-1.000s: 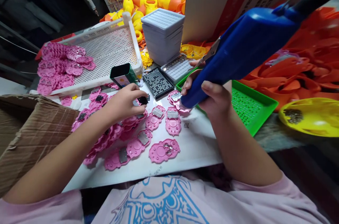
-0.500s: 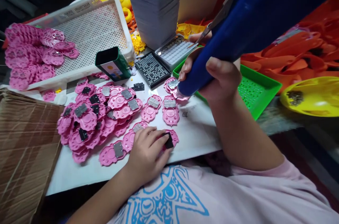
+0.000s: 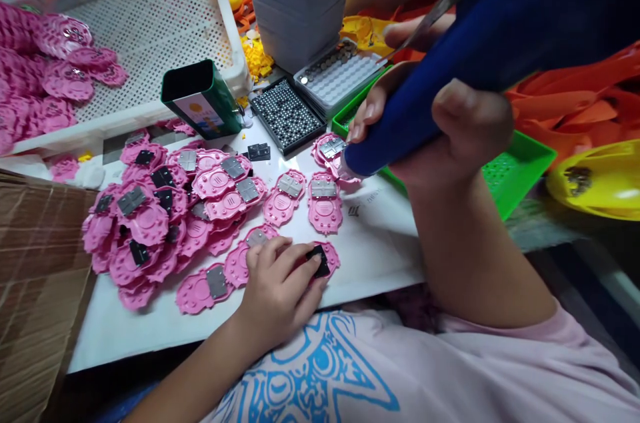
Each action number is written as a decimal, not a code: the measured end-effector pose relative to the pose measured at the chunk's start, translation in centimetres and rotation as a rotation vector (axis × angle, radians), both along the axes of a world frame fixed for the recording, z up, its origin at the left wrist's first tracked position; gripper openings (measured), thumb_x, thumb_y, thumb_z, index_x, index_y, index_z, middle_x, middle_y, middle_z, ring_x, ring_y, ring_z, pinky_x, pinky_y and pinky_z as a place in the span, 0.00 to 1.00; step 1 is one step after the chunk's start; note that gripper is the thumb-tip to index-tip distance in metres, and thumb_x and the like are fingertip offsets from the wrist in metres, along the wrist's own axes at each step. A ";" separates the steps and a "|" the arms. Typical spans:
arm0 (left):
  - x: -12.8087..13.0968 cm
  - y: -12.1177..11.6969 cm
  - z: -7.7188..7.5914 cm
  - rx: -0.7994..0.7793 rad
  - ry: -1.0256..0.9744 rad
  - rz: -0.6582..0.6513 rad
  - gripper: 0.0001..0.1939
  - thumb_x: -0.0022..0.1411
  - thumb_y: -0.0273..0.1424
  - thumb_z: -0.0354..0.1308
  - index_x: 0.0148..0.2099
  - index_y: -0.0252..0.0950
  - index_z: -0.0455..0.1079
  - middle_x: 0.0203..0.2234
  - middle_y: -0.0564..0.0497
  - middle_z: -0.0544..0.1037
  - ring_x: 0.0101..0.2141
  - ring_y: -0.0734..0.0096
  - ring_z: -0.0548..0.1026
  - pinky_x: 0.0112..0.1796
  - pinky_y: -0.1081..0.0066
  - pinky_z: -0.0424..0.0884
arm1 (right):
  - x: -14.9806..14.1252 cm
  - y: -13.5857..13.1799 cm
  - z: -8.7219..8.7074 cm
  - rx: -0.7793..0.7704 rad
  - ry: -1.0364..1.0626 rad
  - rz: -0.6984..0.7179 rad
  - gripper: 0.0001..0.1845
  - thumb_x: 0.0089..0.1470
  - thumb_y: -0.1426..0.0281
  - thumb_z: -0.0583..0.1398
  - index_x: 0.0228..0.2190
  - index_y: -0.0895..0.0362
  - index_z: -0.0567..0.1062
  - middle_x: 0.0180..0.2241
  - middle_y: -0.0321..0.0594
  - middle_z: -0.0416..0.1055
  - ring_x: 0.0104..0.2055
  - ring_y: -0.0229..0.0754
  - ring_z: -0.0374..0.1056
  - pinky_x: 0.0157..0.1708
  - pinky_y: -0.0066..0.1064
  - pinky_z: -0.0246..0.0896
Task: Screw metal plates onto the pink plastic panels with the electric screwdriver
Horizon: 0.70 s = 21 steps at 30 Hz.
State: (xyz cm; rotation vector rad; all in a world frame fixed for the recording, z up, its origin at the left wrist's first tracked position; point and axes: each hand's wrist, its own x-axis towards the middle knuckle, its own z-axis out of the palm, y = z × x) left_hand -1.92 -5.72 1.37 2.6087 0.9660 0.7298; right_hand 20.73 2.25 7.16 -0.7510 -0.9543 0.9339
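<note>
My left hand [image 3: 283, 286] lies low over a pink plastic casing [image 3: 332, 259] with a black cover. A fingertip rests on the cover and the thumb sits on the near side; the rest of that casing is hidden underneath. My right hand [image 3: 450, 136] is wrapped round a blue electric screwdriver [image 3: 395, 133], slanting down to the left. Metal tweezers [image 3: 430, 17] also stick out between its fingers. The screwdriver's pale tip meets another pink casing [image 3: 330, 146] with a grey cover. Nearby lie a grey-covered casing [image 3: 325, 209] and a pile of pink casings [image 3: 145, 216].
Behind stand a green tin [image 3: 227, 113], a black tray of small silver pieces [image 3: 287, 119], a pale tray with round metal discs [image 3: 360, 69] and a grey tray stack [image 3: 300, 3]. A white crate [image 3: 150, 29] is left, a green tray [image 3: 530, 173] and yellow bowl [image 3: 610, 183] right.
The view has shifted closer to the table. The screwdriver tip stays on the same casing, and my left hand remains over its casing with little movement.
</note>
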 end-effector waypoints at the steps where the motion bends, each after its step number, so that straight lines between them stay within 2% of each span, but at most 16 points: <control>1: 0.0 0.0 0.0 -0.004 -0.003 -0.001 0.07 0.59 0.29 0.60 0.42 0.38 0.74 0.38 0.47 0.81 0.43 0.56 0.70 0.43 0.56 0.63 | 0.0 0.0 0.0 0.008 -0.014 -0.001 0.21 0.35 0.59 0.66 0.34 0.48 0.69 0.19 0.28 0.68 0.19 0.40 0.64 0.19 0.35 0.61; 4: -0.1 0.1 -0.1 -0.018 -0.007 -0.011 0.07 0.60 0.27 0.60 0.42 0.37 0.73 0.38 0.47 0.80 0.43 0.57 0.70 0.43 0.56 0.64 | -0.2 -0.1 0.1 0.039 -0.023 0.006 0.18 0.37 0.61 0.65 0.34 0.51 0.72 0.20 0.29 0.69 0.19 0.39 0.64 0.19 0.34 0.62; 7: -0.2 0.2 -0.2 -0.030 -0.001 -0.027 0.08 0.59 0.28 0.61 0.43 0.35 0.73 0.39 0.45 0.80 0.43 0.57 0.70 0.43 0.56 0.64 | -0.4 -0.5 0.7 0.015 -0.032 -0.033 0.17 0.40 0.57 0.65 0.33 0.51 0.72 0.18 0.29 0.68 0.18 0.37 0.63 0.19 0.33 0.61; 10: -0.3 0.2 -0.3 -0.024 0.002 -0.032 0.08 0.60 0.28 0.61 0.43 0.35 0.73 0.39 0.45 0.80 0.43 0.57 0.70 0.43 0.56 0.64 | -0.6 -0.8 1.4 -0.039 -0.100 -0.045 0.22 0.38 0.51 0.67 0.32 0.51 0.73 0.20 0.31 0.69 0.19 0.39 0.63 0.19 0.36 0.63; 12: -0.2 0.2 -0.3 -0.014 0.005 -0.032 0.08 0.60 0.28 0.61 0.44 0.35 0.73 0.39 0.45 0.80 0.43 0.56 0.70 0.43 0.56 0.64 | -0.7 -0.8 1.8 -0.054 -0.146 -0.019 0.24 0.35 0.51 0.68 0.33 0.51 0.73 0.20 0.32 0.69 0.19 0.42 0.65 0.18 0.38 0.64; 15: -0.1 0.2 -0.2 0.004 0.012 -0.020 0.08 0.60 0.28 0.61 0.44 0.35 0.73 0.39 0.45 0.80 0.43 0.57 0.70 0.43 0.56 0.64 | -0.5 -0.8 2.2 -0.117 -0.137 -0.051 0.24 0.35 0.50 0.68 0.31 0.52 0.73 0.16 0.31 0.66 0.19 0.43 0.66 0.18 0.39 0.65; 16: 0.0 0.3 -0.2 0.009 0.012 -0.016 0.08 0.60 0.28 0.61 0.43 0.35 0.72 0.39 0.45 0.80 0.43 0.57 0.70 0.43 0.57 0.64 | -0.3 -0.8 2.1 -0.117 -0.130 -0.041 0.24 0.36 0.50 0.68 0.32 0.52 0.73 0.16 0.30 0.66 0.20 0.43 0.66 0.19 0.38 0.66; 19: 0.0 0.3 -0.1 0.015 0.005 -0.012 0.07 0.60 0.28 0.61 0.42 0.35 0.72 0.38 0.44 0.80 0.42 0.58 0.70 0.43 0.57 0.64 | 0.5 -0.8 1.9 -0.041 -0.168 0.132 0.27 0.38 0.48 0.67 0.36 0.52 0.73 0.19 0.28 0.69 0.22 0.41 0.68 0.25 0.39 0.70; 21: 0.1 0.4 -0.1 0.012 0.004 -0.012 0.07 0.60 0.27 0.62 0.42 0.35 0.72 0.38 0.44 0.80 0.42 0.58 0.70 0.43 0.57 0.64 | 1.0 -0.7 1.8 -0.011 -0.180 0.185 0.28 0.41 0.45 0.64 0.37 0.52 0.74 0.20 0.28 0.70 0.22 0.39 0.68 0.26 0.38 0.71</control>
